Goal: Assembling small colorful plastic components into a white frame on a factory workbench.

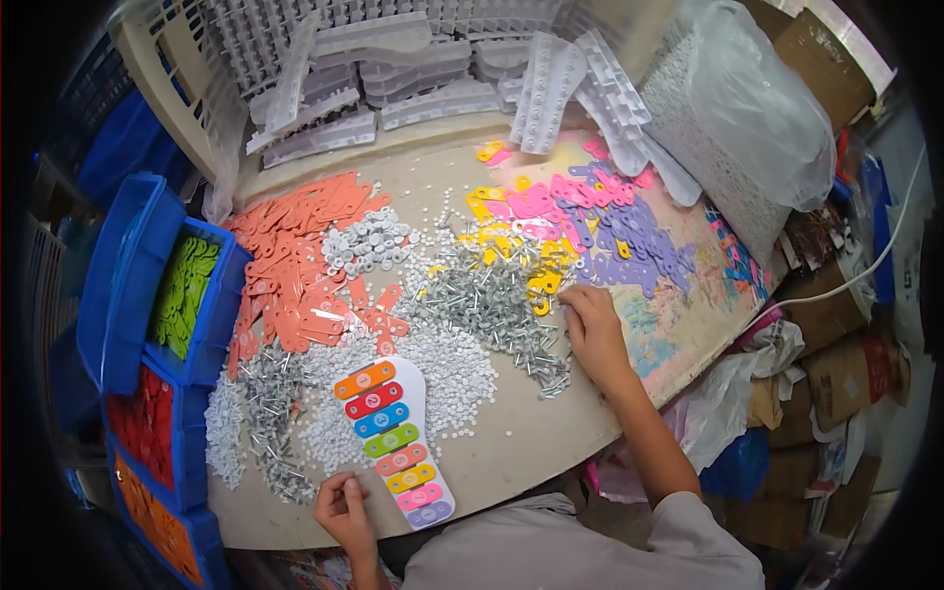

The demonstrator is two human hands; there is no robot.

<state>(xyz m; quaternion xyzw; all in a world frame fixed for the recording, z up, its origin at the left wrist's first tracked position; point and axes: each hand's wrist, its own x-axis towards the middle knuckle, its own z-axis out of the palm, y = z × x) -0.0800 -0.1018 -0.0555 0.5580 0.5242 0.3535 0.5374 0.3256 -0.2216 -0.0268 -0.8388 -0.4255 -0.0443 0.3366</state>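
Observation:
On the table near me lies a white foot-shaped board (417, 388) with a column of coloured plastic strips across it, orange at the top and lilac at the bottom. My left hand (344, 509) rests by the board's lower left side, its fingers curled together close to a pile of metal screws (273, 423). At the right edge of a larger screw heap (492, 305), my right hand (594, 329) has its fingertips drawn together beside some yellow strips (543, 280). Whatever either hand pinches is too small or hidden to make out.
Coral strips (295, 256), white caps (366, 241), small white pieces (442, 369) and lilac strips (639, 241) cover the table. Blue bins (211, 315) stand left. Behind are stacked white boards (413, 74) and a beige crate (182, 88). A large clear bag (737, 128) leans far right.

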